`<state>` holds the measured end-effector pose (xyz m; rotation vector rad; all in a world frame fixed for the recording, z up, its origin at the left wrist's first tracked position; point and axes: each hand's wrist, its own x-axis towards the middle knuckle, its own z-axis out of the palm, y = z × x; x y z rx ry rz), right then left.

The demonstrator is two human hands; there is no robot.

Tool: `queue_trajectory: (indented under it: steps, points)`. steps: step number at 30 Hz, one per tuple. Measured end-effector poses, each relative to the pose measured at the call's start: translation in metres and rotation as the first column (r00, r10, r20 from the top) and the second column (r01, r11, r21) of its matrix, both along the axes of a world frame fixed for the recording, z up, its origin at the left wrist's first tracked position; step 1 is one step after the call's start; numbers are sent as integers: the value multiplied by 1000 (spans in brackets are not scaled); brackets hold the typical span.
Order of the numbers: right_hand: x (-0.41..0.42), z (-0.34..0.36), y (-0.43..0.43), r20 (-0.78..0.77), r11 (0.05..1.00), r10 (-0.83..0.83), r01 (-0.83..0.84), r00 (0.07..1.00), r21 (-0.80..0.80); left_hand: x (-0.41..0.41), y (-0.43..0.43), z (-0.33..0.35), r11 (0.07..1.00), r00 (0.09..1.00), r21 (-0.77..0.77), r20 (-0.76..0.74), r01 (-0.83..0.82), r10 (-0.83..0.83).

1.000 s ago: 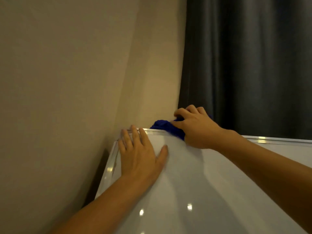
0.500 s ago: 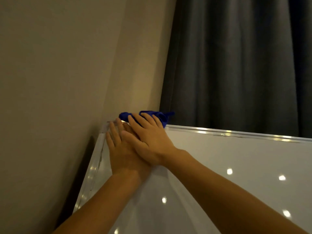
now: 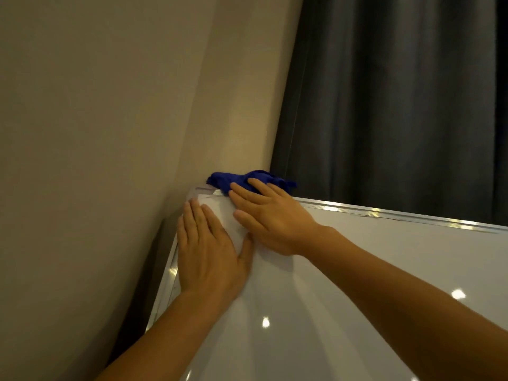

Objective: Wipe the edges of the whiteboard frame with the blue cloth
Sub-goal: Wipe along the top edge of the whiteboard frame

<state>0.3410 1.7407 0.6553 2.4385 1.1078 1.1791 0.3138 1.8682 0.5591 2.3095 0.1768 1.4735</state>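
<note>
Hands uncrossed now, right hand [image 3: 270, 215] flat, fingers pressing blue cloth [image 3: 233, 180] at frame corner [image 3: 204, 190]

The crumpled blue cloth [image 3: 233, 180] is partly hidden under the right hand's [image 3: 270, 215] fingers; the white glossy whiteboard [image 3: 357, 284] runs off the right and bottom edges.

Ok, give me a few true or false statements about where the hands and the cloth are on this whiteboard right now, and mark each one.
1. The blue cloth sits on the top frame edge near the corner. True.
2. The right hand presses on the cloth. True.
3. The left hand grips the cloth. False: it lies flat on the whiteboard.
4. The cloth is at the board's right end. False: it is at the left corner, by the wall.
5. A dark curtain hangs behind the board. True.
</note>
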Motion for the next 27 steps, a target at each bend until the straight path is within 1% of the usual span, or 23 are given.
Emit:
queue_trajectory:
  steps: [1,4,7,10,14,18,21,22,24,25,27]
  points:
    - [2,-3,-13,33,999,-36,36,999,-10,4,1,-1,1000,999,-3,-46,-27,27]
    - [6,-10,-55,106,992,-122,126,987,-25,11,-3,-1,997,997,34,-43,-65,66]
    - [7,-13,-90,141,982,-187,191,972,-10,7,-22,8,995,995,82,-72,-60,66]
    - [8,-14,-123,154,975,-223,223,963,15,6,-64,16,987,995,158,-99,17,-1]
    - [9,-12,-182,132,968,-248,241,960,72,3,-128,24,962,987,245,-138,119,-87]
    - [9,-16,-272,108,949,-300,285,948,138,2,-195,20,944,984,307,-161,124,-77]
    - [6,-23,-360,62,915,-359,337,931,222,7,-248,16,941,983,323,-175,104,-49]
    - [6,-24,-372,43,903,-371,349,928,249,9,-255,17,938,984,330,-174,101,-44]
    - [4,-28,-413,31,902,-357,336,934,270,14,-312,18,935,985,341,-168,94,-38]
    - [7,-27,-402,32,917,-319,300,947,263,16,-321,21,933,986,347,-162,93,-38]
    - [11,-27,-408,37,946,-221,205,975,252,17,-370,25,928,986,367,-168,68,-6]
